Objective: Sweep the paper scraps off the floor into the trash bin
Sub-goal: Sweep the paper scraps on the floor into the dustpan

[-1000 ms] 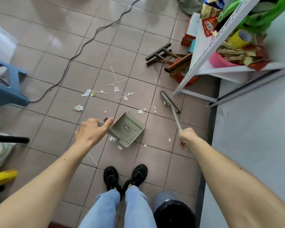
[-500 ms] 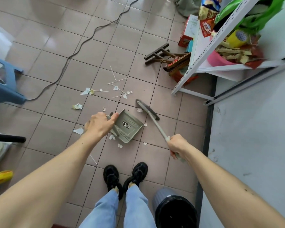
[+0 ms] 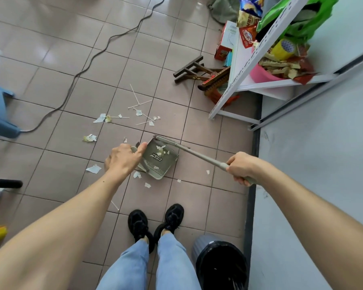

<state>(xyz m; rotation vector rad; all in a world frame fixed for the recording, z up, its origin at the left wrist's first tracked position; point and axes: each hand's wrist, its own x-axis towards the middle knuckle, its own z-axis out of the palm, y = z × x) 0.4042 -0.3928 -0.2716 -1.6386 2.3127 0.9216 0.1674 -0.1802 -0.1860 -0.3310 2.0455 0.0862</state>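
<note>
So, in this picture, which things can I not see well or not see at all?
All in the head view:
- Dustpan handle: mostly covered by the left hand.
- Broom head: hidden behind the dustpan's far rim; bristles not visible.
- Broom handle end: wrapped by the right hand.
- Trash bin: cut off by the bottom edge; black liner too dark to show contents.
- Dustpan label: too small to read.

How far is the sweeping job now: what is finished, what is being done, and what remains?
Done: a few scraps lie in the dustpan. In hand: the left hand grips the dustpan handle, the right hand grips the broom, its head at the pan's mouth. Left: many paper scraps and thin sticks on the floor; nothing tipped into the trash bin yet.
</note>
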